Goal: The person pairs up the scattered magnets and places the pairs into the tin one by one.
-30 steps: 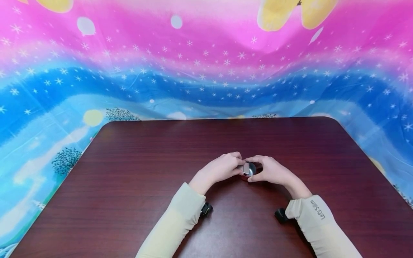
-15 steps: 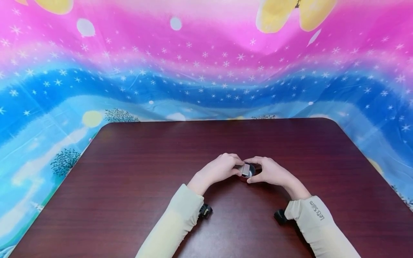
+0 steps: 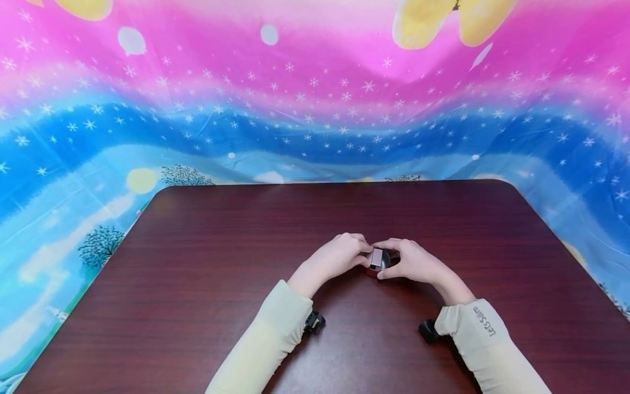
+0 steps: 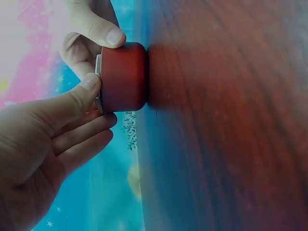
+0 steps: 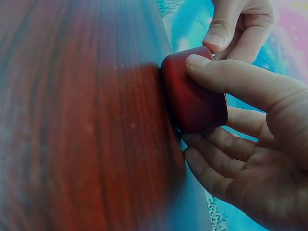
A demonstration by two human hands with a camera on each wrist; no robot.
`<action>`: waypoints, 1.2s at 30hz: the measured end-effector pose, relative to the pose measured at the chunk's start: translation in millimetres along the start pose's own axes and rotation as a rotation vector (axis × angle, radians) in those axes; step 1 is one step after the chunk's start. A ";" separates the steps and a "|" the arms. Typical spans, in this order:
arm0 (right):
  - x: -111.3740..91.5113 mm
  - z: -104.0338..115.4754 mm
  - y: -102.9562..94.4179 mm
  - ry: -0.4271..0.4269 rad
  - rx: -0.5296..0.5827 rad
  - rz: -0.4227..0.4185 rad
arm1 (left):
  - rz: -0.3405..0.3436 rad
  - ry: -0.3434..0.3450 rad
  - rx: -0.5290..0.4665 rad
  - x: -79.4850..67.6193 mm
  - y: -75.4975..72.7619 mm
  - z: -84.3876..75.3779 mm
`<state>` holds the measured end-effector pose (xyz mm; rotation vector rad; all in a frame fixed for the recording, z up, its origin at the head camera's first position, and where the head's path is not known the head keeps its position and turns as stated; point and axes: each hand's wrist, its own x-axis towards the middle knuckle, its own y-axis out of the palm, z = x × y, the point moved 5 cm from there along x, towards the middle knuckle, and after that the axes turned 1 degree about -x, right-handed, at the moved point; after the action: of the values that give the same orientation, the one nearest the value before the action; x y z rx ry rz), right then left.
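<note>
A small red round container [image 4: 124,79], with a shiny metal inside [image 3: 384,261], stands on the table between both hands. Across its open top is a flat rectangular metal piece [image 3: 377,256]. My left hand [image 3: 338,255] pinches this piece at the container's left rim, thumb nearer me and fingers behind. From the right, my right hand [image 3: 416,261] grips the container's body, its thumb [image 5: 207,72] on the red wall and the fingers around the far side. Part of the metal piece is hidden behind the left fingertips.
The dark reddish wooden table [image 3: 246,224] extends around the hands. A patterned pink and blue cloth [image 3: 315,109] hangs behind it and down its sides. Black wrist cameras [image 3: 315,322] sit under the cream sleeves [image 3: 275,328].
The metal piece has tilted slightly under the left fingers and its shine differs. Both hands keep nearly the same place and hold on the container.
</note>
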<state>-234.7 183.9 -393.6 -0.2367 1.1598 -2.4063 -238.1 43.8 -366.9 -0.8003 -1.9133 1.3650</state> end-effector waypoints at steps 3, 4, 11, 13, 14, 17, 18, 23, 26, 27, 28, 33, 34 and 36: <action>-0.1 -0.4 -0.4 0.003 0.001 -0.001 | -0.013 0.009 0.003 0.8 1.0 -0.4; -0.2 -0.6 -0.5 0.003 0.003 0.000 | -0.017 0.010 0.005 1.0 1.1 -0.5; -0.1 -1.3 0.7 -0.003 0.019 0.005 | -0.024 0.023 0.000 2.9 3.2 -4.2; 0.1 -0.8 0.7 -0.005 0.019 0.005 | -0.026 0.022 -0.008 3.1 4.3 -3.7; 0.1 -0.8 0.8 -0.002 0.020 0.003 | -0.028 0.019 -0.014 3.1 4.5 -3.1; 0.3 -0.8 1.1 -0.001 0.017 -0.002 | -0.029 0.002 -0.032 2.8 5.6 0.1; 0.6 -1.0 1.5 -0.003 0.014 -0.001 | -0.027 -0.004 -0.040 2.4 5.5 1.2; 0.8 -2.8 2.4 -0.001 0.019 0.002 | -0.026 -0.044 -0.054 -0.7 2.7 7.9; 0.8 -3.1 2.7 0.002 0.028 0.005 | -0.038 -0.079 -0.035 -3.7 0.1 13.3; 0.8 -2.9 3.0 0.003 0.030 0.007 | -0.043 -0.090 -0.024 -4.8 -0.6 15.3; 0.9 -2.6 3.2 0.002 0.030 0.009 | -0.046 -0.101 -0.011 -6.0 -1.0 17.3; 0.4 -1.6 3.5 0.001 0.039 0.031 | -0.074 -0.142 0.015 -13.4 -6.0 25.1; 0.1 -1.3 3.2 -0.001 0.043 0.037 | -0.080 -0.152 0.012 -15.3 -7.5 26.6; -0.4 -0.7 1.7 -0.007 0.052 0.045 | -0.093 -0.171 0.001 -18.7 -10.5 30.1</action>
<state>-234.1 183.6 -395.4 -0.2004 1.0868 -2.3908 -251.6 9.4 -367.3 -0.6026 -2.0534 1.4160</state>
